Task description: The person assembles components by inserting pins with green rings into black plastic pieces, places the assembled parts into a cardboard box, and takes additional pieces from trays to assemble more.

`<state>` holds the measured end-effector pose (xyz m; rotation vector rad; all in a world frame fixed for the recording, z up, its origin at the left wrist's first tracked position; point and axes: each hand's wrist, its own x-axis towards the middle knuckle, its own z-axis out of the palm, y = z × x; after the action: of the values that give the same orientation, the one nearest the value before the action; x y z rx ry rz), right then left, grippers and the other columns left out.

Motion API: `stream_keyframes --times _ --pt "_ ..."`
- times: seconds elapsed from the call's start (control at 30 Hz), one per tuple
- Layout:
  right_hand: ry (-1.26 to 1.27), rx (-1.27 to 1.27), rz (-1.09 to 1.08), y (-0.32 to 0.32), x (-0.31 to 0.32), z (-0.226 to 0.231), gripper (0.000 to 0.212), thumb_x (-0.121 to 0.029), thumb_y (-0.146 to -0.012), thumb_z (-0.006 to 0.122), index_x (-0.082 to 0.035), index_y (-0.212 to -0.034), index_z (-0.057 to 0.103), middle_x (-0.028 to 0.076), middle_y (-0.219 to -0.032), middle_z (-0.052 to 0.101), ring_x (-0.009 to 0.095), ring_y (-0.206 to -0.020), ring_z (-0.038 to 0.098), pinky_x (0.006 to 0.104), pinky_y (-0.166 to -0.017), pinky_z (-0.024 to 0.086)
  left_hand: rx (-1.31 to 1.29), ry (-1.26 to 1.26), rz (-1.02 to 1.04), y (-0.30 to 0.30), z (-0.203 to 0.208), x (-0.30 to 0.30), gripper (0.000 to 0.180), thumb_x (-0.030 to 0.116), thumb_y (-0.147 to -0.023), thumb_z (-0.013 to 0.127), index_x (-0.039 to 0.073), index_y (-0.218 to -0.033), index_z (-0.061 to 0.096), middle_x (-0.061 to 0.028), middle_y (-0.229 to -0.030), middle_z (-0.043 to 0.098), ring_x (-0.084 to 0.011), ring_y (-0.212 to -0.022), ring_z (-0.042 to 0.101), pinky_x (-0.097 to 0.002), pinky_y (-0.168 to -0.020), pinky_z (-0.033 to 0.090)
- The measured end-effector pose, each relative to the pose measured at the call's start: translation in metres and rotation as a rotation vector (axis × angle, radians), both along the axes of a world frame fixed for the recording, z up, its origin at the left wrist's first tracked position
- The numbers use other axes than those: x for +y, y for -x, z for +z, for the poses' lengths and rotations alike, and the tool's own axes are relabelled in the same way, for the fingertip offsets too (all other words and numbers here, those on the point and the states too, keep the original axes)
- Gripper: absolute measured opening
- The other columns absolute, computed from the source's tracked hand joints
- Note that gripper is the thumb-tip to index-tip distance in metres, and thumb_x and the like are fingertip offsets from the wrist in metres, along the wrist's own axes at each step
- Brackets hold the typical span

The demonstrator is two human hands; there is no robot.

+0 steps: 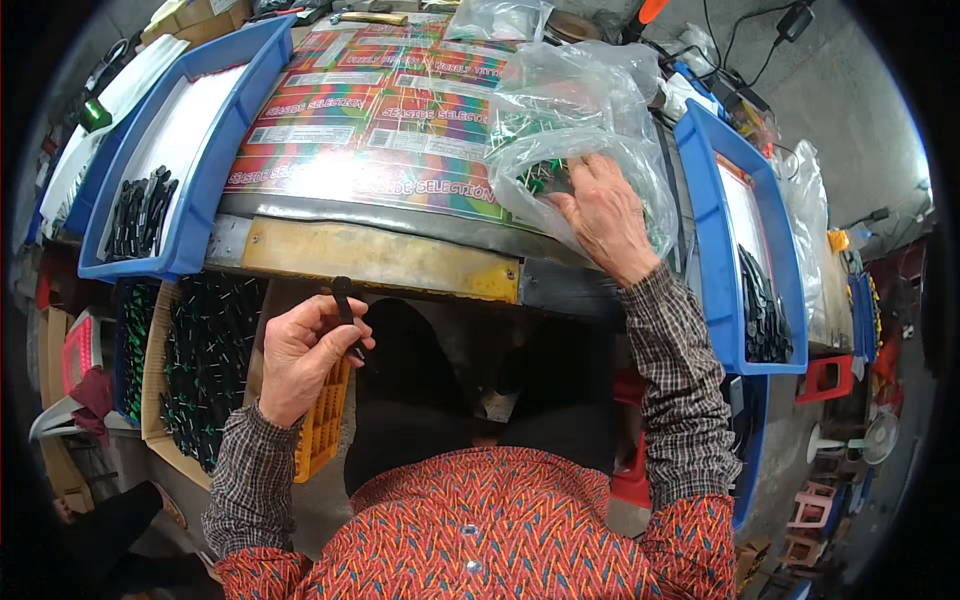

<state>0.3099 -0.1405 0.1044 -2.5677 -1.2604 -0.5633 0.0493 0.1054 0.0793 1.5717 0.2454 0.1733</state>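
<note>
Near the table edge (390, 257), our left hand (300, 352) pinched the slim black piece (342, 290), seemingly light, stiff and best taken mid-length; we couldn't tell what, if anything, our right hand (606, 222) gripped in the plastic bag (655, 197).

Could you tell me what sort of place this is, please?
Probably a small workshop handling parts in bulk: blue trays hold many similar black pieces, a cardboard box holds more, and the right hand is at the mouth of a clear plastic bag of green pieces.
</note>
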Motion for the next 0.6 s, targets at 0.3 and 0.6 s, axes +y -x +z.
stream_keyframes --times 0.3,0.6 --pt "0.117 0.086 -0.017 -0.027 0.014 -0.008 0.063 -0.038 -0.089 0.058 0.003 -0.132 0.039 0.02 -0.128 0.048 0.036 -0.121 0.044 0.0475 -0.094 0.039 0.002 0.077 -0.011 -0.003 -0.014 -0.002 0.022 0.006 -0.092 0.06 -0.005 -0.111 0.06 -0.0088 -0.087 0.067 -0.0137 -0.079 0.067 -0.0228 -0.063 0.056" --pt "0.072 0.025 -0.091 -0.032 0.015 -0.015 0.055 -0.046 -0.091 0.054 -0.002 -0.123 0.052 0.021 -0.123 0.052 0.037 -0.118 0.047 0.051 -0.094 0.036 0.024 0.074 -0.03 -0.005 -0.021 -0.005 0.018 0.004 -0.092 0.057 -0.004 -0.108 0.059 -0.0087 -0.087 0.067 -0.014 -0.078 0.067 -0.0233 -0.063 0.056"
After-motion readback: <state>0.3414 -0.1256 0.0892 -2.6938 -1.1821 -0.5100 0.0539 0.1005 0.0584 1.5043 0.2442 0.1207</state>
